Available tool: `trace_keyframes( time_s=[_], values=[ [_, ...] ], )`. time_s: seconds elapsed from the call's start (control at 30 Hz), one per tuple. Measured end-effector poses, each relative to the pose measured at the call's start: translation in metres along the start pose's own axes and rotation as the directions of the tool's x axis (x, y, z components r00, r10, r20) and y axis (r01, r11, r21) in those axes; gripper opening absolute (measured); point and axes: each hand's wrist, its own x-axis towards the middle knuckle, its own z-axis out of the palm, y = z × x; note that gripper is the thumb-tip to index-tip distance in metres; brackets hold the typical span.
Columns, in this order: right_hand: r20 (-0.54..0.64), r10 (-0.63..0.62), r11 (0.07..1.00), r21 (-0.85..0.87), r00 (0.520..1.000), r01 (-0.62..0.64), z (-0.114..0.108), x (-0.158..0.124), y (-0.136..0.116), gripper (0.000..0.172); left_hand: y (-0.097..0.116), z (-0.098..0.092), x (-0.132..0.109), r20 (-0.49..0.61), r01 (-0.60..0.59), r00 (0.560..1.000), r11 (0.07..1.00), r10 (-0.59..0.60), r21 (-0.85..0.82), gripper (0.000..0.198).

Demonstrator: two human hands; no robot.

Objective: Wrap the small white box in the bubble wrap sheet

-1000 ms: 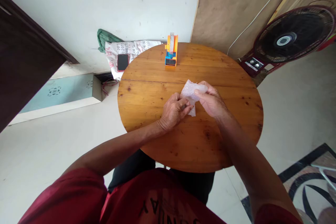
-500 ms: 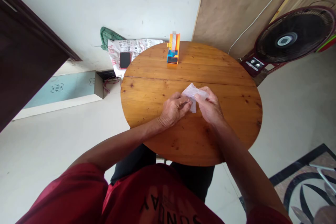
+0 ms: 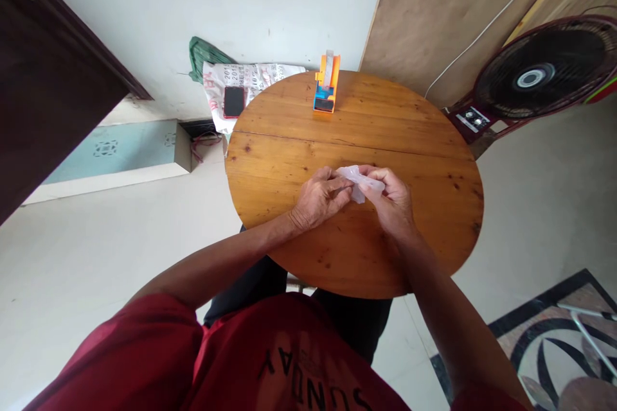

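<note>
Between my two hands is a crumpled, thin, whitish plastic bag (image 3: 370,181), held just above the round wooden table (image 3: 337,257). My left hand (image 3: 319,198) is closed on its left side, fingers pinched together. On its right side my right hand (image 3: 393,198) grips it between thumb and fingers. A small flap of the plastic hangs below the fingers. Parts of the bag are hidden by both hands.
An orange and blue tape dispenser (image 3: 328,85) stands at the table's far edge. Beyond the left edge, a dark phone (image 3: 234,102) lies on a printed white sack (image 3: 214,80) beside a green bag (image 3: 207,58). A large fan (image 3: 544,74) stands at right.
The plastic bag is more bunched up, its upper corner folded down between my hands. My hands stay close together. The whole view has shifted slightly.
</note>
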Motion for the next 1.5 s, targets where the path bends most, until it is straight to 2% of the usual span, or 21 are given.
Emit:
trace_keyframes(
  time_s=[0.13,0.27,0.37,0.53,0.77,1.0,1.07,1.13,1.2,1.3,1.4,1.5],
  values=[
    [0.027,-0.061,0.991,-0.116,0.998,0.064,-0.004,-0.002,0.000,0.010,-0.003,-0.004,0.000,0.049,-0.038,0.998,0.999,0.040,-0.036,0.023],
    [0.072,-0.090,0.976,-0.190,0.993,0.103,-0.010,0.000,0.002,0.006,-0.005,-0.004,-0.005,0.032,-0.116,0.993,0.993,0.117,-0.014,0.027],
    [0.111,-0.098,0.970,-0.212,0.989,0.120,-0.014,0.002,0.000,0.002,-0.006,-0.004,-0.009,0.034,-0.154,0.988,0.987,0.153,0.053,0.033],
    [0.131,-0.110,0.959,-0.246,0.985,0.140,-0.014,0.000,-0.004,0.006,-0.008,-0.005,-0.009,0.056,-0.183,0.983,0.966,0.176,0.183,0.028],
    [0.127,-0.165,0.925,-0.325,0.978,0.198,-0.009,-0.012,-0.002,0.008,-0.009,-0.004,-0.006,0.101,-0.124,0.990,0.955,0.100,0.270,0.017],
    [0.140,-0.188,0.907,-0.354,0.972,0.227,-0.008,-0.015,0.002,0.009,-0.008,0.003,-0.008,0.037,-0.104,0.994,0.963,0.098,0.248,0.016],
    [0.152,-0.206,0.903,-0.352,0.967,0.247,-0.008,-0.015,0.004,0.008,-0.007,0.004,-0.009,-0.014,-0.067,0.997,0.969,0.072,0.237,0.022],
    [0.161,-0.234,0.895,-0.349,0.959,0.277,-0.008,-0.015,0.006,0.009,-0.006,0.003,-0.009,-0.070,-0.021,0.997,0.973,0.039,0.232,0.037],
    [0.171,-0.259,0.884,-0.353,0.951,0.305,-0.008,-0.015,0.008,0.009,-0.006,0.001,-0.007,-0.082,-0.020,0.996,0.970,0.041,0.243,0.054],
    [0.204,-0.290,0.858,-0.378,0.935,0.349,-0.009,-0.015,0.010,0.010,-0.012,-0.006,0.000,0.030,-0.165,0.986,0.955,0.163,0.245,0.060],
    [0.235,-0.347,0.797,-0.437,0.908,0.417,-0.010,-0.016,0.012,0.011,-0.024,-0.014,0.009,0.175,-0.357,0.928,0.918,0.328,0.171,0.048],
    [0.231,-0.408,0.731,-0.496,0.883,0.468,-0.011,-0.020,0.014,0.018,-0.038,-0.016,0.016,0.258,-0.431,0.879,0.900,0.401,0.067,0.046]
  ],
)
